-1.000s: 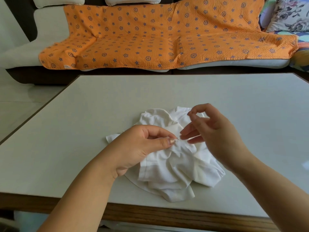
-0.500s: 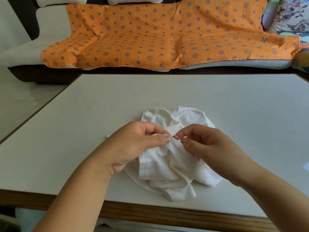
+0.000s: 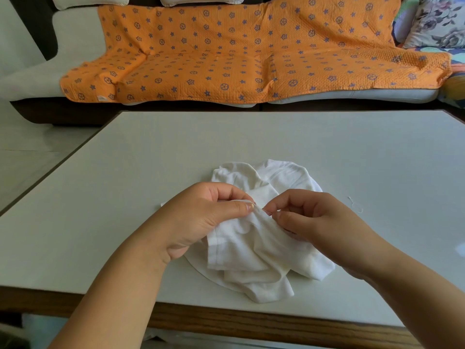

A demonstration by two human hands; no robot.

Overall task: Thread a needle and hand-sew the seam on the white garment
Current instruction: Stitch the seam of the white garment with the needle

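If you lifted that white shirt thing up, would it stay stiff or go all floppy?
Probably floppy: the white garment lies crumpled in soft folds on the table. It likely drapes where the left hand pinches it, since the fabric bends there. It looks thin, so probably light too.

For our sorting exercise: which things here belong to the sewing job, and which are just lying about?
Job: garment, pinched by left hand; needle, pinched by right hand; table underneath.
Lying about: thread scrap on table; blanket; cushion; sofa.
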